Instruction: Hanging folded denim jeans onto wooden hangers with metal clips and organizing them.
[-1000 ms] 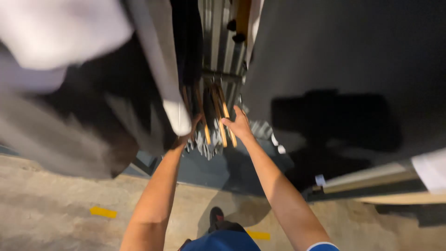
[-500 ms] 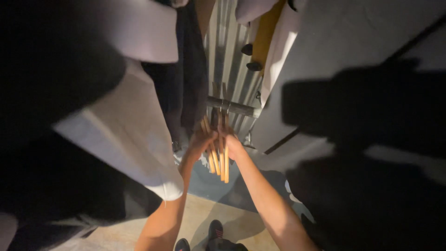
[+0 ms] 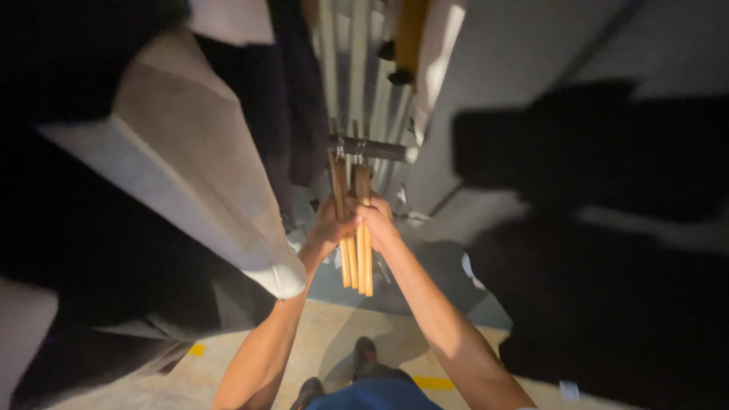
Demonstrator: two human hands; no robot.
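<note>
**Head view: both our hands close on a bundle of wooden hangers at the rail**

Head camera looks steeply down our arms toward a dark metal rail that runs across the middle of the picture. From it hangs a bundle of wooden hangers, their pale brown bars pressed side by side and dropping straight toward the floor. Their metal hooks meet the rail near its left end.

Our left hand wraps the bundle from the left, fingers curled around the wood. Our right hand grips it from the right, just beside the left, so the two hands are together and both clamped on the hangers. The lower ends of the bars stick out below our hands.

To the left of the bundle a pale grey garment hangs at a slant, its folded lower edge close to our left forearm. Behind it sits a darker garment, hard to make out in the poor light; it may be more than one piece. Beyond the rail, pale upright bars rise toward the top edge.

At the bottom edge we see a tan floor with a yellow mark, and our dark shoes between our arms.
</note>
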